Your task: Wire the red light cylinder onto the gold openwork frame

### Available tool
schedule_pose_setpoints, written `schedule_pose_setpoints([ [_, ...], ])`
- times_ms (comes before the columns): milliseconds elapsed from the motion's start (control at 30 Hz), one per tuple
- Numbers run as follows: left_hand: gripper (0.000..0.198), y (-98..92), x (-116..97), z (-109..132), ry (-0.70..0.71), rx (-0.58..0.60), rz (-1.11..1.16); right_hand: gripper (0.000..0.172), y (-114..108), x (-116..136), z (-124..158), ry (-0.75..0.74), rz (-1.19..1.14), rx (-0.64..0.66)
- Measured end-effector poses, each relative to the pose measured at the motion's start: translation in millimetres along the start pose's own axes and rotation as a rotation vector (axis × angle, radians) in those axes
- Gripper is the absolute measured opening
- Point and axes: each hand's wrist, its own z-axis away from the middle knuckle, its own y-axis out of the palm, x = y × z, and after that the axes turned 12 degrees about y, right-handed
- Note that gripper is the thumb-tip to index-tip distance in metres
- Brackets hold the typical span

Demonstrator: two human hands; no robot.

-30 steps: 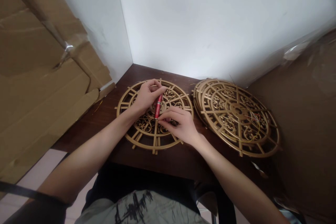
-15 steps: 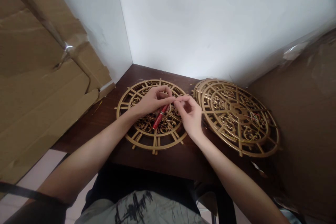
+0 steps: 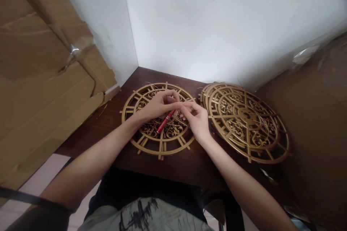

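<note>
A gold openwork disc [image 3: 151, 140] lies flat on the dark wooden table [image 3: 173, 168] in front of me. My left hand [image 3: 158, 104] is closed on the top of a slim red tube [image 3: 164, 123], which slants down over the disc's middle. My right hand [image 3: 197, 117] meets it at the tube's upper end, fingertips pinched together there. What the pinch holds is too small to make out. Both hands hover over the disc's centre.
A stack of like gold discs [image 3: 245, 121] sits to the right. Cardboard sheets [image 3: 46, 75] lean on the left, and a brown board [image 3: 317, 115] stands on the right. White walls close the corner behind. My lap shows below the table edge.
My right hand rose from the tube's lower end to its upper end, beside my left hand. The tube tilted further to the left at its bottom. The discs stayed put.
</note>
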Motion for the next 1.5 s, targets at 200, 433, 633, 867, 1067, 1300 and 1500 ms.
schedule_pose_setpoints([
  [200,0.023,-0.1,3,-1,-0.003,-0.033,0.021,0.019,-2,-3,-3,0.028,-0.046,-0.025],
  [433,0.026,0.2,-1,0,-0.061,-0.081,0.087,0.018,-2,-3,-4,0.061,-0.069,-0.049],
  [633,0.024,-1.0,3,0,-0.078,-0.078,0.114,0.016,-2,-4,-5,0.08,-0.112,-0.047],
  [867,0.022,-7.3,6,4,-0.078,0.018,0.12,0.02,-1,-4,-6,0.088,-0.129,-0.056],
  [1067,0.028,-5.8,3,12,-0.09,-0.02,0.116,0.021,-1,-3,-5,0.088,-0.112,-0.054],
  [1300,0.03,-0.8,4,13,-0.054,-0.042,0.081,0.021,0,-3,-4,0.068,-0.097,-0.035],
  [1500,0.028,0.6,2,13,-0.036,-0.036,0.045,0.022,0,-2,-3,0.046,-0.076,-0.014],
])
